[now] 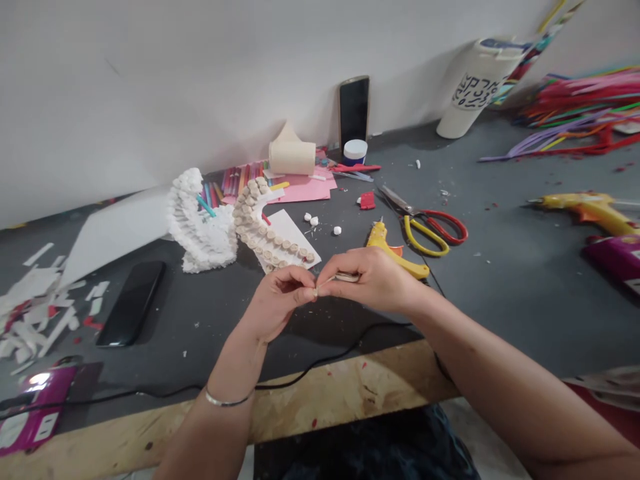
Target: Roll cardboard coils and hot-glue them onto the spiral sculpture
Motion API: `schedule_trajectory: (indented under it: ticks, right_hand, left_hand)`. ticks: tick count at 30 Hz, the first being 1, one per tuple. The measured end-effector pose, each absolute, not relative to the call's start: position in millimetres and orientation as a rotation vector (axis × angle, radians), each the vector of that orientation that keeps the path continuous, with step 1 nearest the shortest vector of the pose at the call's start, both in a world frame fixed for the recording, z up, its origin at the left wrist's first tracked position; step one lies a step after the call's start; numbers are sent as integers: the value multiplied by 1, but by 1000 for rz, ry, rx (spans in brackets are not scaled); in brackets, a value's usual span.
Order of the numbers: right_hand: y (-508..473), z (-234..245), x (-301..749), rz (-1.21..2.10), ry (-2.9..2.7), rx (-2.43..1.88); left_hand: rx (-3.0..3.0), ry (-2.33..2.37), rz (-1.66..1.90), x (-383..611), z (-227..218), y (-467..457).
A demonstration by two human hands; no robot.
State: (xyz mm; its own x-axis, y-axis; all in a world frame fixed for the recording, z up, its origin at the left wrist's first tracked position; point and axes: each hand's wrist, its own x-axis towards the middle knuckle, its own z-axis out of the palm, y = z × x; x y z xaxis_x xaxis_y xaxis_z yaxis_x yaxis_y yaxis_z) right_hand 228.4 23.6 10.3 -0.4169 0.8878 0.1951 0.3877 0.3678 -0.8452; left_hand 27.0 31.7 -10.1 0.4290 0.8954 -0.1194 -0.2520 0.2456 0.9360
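My left hand (283,297) pinches a tiny pale end with thumb and forefinger. My right hand (375,277) is closed close beside it, with a thin beige strip (346,277) running through its fingers to the same point. The material of the strip cannot be made out. Just beyond the hands a curved piece covered in beige rolled coils (270,237) rests partly on a white card (295,233). To its left stands a curved white piece with a crumpled, bumpy surface (200,227). A yellow glue gun (383,240) lies right behind my right hand.
Scissors (425,223), a beige roll (293,158), a small jar (355,152) and a leaning phone (354,110) are farther back. Another phone (133,303) and paper scraps (30,320) lie left. A black cable (320,363) crosses the front; a second glue gun (580,203) is right.
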Motion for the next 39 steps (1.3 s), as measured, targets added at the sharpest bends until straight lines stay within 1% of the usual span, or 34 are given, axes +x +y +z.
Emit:
schedule_trajectory:
  ticks: [3, 6, 10, 17, 21, 28, 34, 39]
  right_hand:
    - [23, 11, 225, 976, -1818, -1217]
    - [24, 10, 220, 995, -1725, -1274]
    - [25, 7, 219, 977, -1713, -1302]
    - [30, 6, 226, 1183, -1707, -1205]
    - [30, 8, 228, 1210, -1718, -1152]
    - [27, 8, 226, 972, -1812, -1155]
    - [26, 6, 225, 685, -1957, -1095]
    - [26, 9, 224, 691, -2018, -997]
  left_hand:
    - [1072, 882, 1062, 32, -13, 31]
    - [1110, 928, 1132, 34, -18, 30]
    - [1096, 969, 1133, 36, -23, 30]
    - [991, 929, 1124, 39, -19, 31]
    - [946, 893, 1040, 37, -14, 30]
    - [941, 832, 1030, 36, -12, 30]
    - [938, 787, 1001, 34, -13, 31]
    - [883, 726, 882, 28, -14, 31]
